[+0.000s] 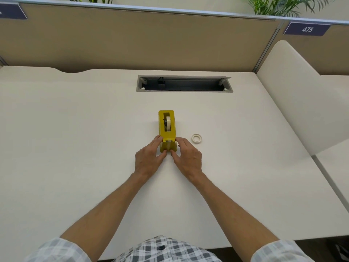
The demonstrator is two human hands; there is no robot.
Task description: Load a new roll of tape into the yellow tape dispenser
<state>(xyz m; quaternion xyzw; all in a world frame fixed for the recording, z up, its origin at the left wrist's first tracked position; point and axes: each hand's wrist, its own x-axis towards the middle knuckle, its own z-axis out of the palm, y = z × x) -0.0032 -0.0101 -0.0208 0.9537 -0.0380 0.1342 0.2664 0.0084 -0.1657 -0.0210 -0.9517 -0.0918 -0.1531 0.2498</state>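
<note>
The left hand and right hand clasp the near end of the yellow tape dispenser on the desk, fingers curled against its 2 sides. A roll, seemingly a spent one, sits in its slot beyond the fingers. The new roll lies just right of the right hand. Pulling unevenly could tip the dispenser or knock that roll away.

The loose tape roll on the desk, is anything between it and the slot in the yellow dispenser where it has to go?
Yes. A roll already sits on the hub inside the yellow dispenser's slot, so the loose tape roll lying to its right cannot go in yet. The bare desk between them holds nothing.
</note>
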